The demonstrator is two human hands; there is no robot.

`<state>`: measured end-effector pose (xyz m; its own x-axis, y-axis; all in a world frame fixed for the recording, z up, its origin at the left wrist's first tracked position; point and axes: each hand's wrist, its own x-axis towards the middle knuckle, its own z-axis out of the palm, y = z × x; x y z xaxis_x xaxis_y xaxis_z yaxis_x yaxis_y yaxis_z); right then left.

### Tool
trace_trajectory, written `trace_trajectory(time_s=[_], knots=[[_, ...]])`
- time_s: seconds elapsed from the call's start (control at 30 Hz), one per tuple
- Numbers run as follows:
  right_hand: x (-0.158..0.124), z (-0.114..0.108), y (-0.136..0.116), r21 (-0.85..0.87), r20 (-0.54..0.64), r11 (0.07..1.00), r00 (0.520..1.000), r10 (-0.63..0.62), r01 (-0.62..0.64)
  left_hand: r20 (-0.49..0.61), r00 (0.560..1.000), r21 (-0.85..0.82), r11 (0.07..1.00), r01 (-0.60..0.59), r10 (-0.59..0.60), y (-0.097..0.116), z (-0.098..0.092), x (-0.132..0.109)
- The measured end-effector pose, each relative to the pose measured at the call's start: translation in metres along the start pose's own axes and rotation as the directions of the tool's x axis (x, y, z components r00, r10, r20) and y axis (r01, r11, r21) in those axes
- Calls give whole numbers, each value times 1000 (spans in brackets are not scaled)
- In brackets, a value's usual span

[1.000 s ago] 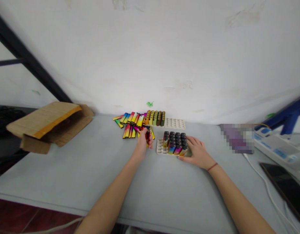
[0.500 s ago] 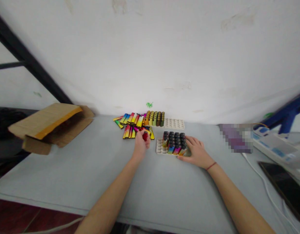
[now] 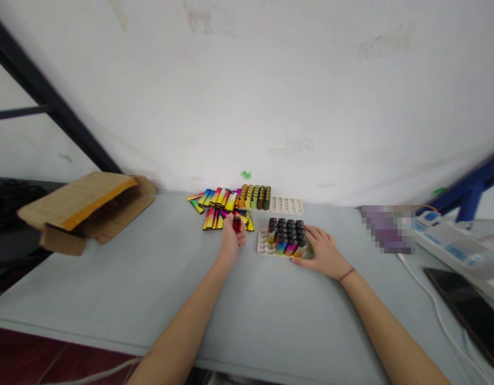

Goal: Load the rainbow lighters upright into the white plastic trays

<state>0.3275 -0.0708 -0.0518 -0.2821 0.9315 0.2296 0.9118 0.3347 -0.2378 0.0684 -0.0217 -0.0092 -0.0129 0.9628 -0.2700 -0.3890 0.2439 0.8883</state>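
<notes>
My left hand (image 3: 232, 239) is closed round a small red and dark lighter (image 3: 236, 224), partly hidden by the fingers, at the near edge of a pile of shiny multicoloured lighter sleeves (image 3: 214, 199). To its right stands a white tray with round holes (image 3: 262, 247). Rows of upright lighters with black tops (image 3: 287, 231) fill most of it, while holes show in its left columns. My right hand (image 3: 321, 251) grips the tray's right end, thumb at the near corner and fingers along the far side of the lighters.
Behind are a block of upright gold-topped pieces (image 3: 253, 198) and a second white holed tray (image 3: 287, 205) against the wall. An open cardboard box (image 3: 90, 206) lies at the left. On the right are a phone (image 3: 467, 310), a white cable (image 3: 435, 305) and a power strip (image 3: 451, 240).
My left hand has barely shifted, and the lighter in it appears slightly turned. My right hand stays at the tray. The view has moved a little.
</notes>
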Motion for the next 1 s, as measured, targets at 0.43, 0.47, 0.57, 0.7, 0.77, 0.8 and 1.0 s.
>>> trace_trajectory(time_s=[0.43, 0.47, 0.57, 0.7, 0.77, 0.8, 1.0], knots=[[0, -1, 1, -6, 7, 1000, 1000, 0, 0, -27, 1000, -59, 998, 14, -15, 6, 2, -2], [0, -1, 1, -8, 4, 1000, 1000, -1, 1, -29, 999, -65, 998, 15, -16, 6, 2, -3], [-1, 0, 1, -13, -2, 1000, 1000, -1, 1, -21, 1000, -79, 997, -9, 7, 4, 0, -1], [-1, 0, 1, -11, -8, 1000, 1000, -6, 6, 19, 990, -24, 990, -140, 141, -5, -1, 4], [-1, 0, 1, -11, -11, 1000, 1000, -8, 8, 82, 958, 59, 958, -280, 275, -10, -1, 3], [-1, 1, 1, -11, -12, 1000, 1000, -8, 8, 130, 930, 112, 927, -359, 344, -11, -1, 1], [-1, 1, 1, -3, -2, 1000, 1000, -1, 1, 450, 688, 413, 551, -726, 569, 2, -4, -12]])
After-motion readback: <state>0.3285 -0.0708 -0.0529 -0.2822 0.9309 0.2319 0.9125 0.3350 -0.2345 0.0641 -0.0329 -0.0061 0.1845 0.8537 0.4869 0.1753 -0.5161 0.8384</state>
